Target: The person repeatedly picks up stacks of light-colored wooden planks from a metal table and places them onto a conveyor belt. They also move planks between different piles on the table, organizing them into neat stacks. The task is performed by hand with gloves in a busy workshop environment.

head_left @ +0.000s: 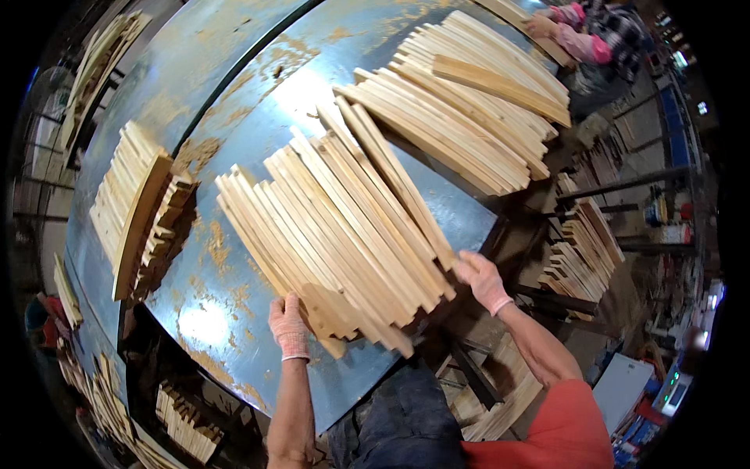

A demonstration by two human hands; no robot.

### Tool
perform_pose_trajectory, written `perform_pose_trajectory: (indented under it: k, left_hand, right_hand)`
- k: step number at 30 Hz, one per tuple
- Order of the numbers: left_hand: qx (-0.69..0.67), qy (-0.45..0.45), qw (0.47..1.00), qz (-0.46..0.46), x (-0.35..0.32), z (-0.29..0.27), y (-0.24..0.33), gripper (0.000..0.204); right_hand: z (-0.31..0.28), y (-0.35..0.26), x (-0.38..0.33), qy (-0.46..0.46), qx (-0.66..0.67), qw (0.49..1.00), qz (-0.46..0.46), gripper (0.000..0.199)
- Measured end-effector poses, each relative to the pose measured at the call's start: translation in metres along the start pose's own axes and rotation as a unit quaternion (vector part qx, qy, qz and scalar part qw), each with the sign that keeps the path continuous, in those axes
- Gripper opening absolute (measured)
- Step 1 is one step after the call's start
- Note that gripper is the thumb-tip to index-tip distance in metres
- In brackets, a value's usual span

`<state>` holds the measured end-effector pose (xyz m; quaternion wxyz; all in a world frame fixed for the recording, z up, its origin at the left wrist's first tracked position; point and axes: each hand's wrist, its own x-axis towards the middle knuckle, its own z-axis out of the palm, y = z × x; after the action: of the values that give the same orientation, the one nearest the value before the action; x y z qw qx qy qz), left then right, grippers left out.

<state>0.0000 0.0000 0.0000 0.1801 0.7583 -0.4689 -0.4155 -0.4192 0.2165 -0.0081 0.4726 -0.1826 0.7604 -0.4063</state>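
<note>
A broad row of pale wooden strips [328, 227] lies side by side on a metal tabletop [461, 219], their near ends uneven and overhanging its front edge. My left hand [289, 324], in a light knitted glove, is closed at the near end of the row's left side, with some fingertips hidden by the wood. On the right side, my gloved right hand [480, 280] grips the near end of an outer wooden strip [402, 184]. That strip stands slightly apart from the row at an angle, next to another one.
Beyond lies another row of strips [461, 117] with a loose board [500, 87] across it. A smaller stack [133, 195] sits at the left. Sawdust [219, 246] is scattered over the metal. At the far right, a co-worker's pink-sleeved hand [541, 25] touches a board.
</note>
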Motion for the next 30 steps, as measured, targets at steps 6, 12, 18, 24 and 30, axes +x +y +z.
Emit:
perform_pose_trajectory:
  k: [6,12,18,24,30]
  left_hand:
    - [0.241,-0.059,0.952,0.179,0.060,-0.063,0.018,0.048]
    - [0.258,-0.036,0.956,0.134,0.101,-0.028,-0.024,0.078]
    - [-0.385,-0.154,0.909,-0.033,0.064,-0.020,0.002,0.075]
    - [-0.392,-0.223,0.886,-0.102,0.044,-0.043,-0.003,0.053]
    - [-0.364,-0.236,0.891,-0.135,0.015,-0.059,-0.069,0.033]
  right_hand:
    - [0.051,-0.039,0.083,0.005,-0.194,0.956,-0.220,0.055]
    - [0.128,-0.099,0.175,0.037,-0.020,0.982,-0.185,0.069]
    - [0.145,-0.101,0.161,-0.043,0.183,0.981,-0.042,0.073]
    - [0.138,-0.112,0.121,-0.150,0.165,0.973,0.066,0.069]
    - [0.131,-0.087,0.094,-0.167,0.104,0.978,0.061,0.062]
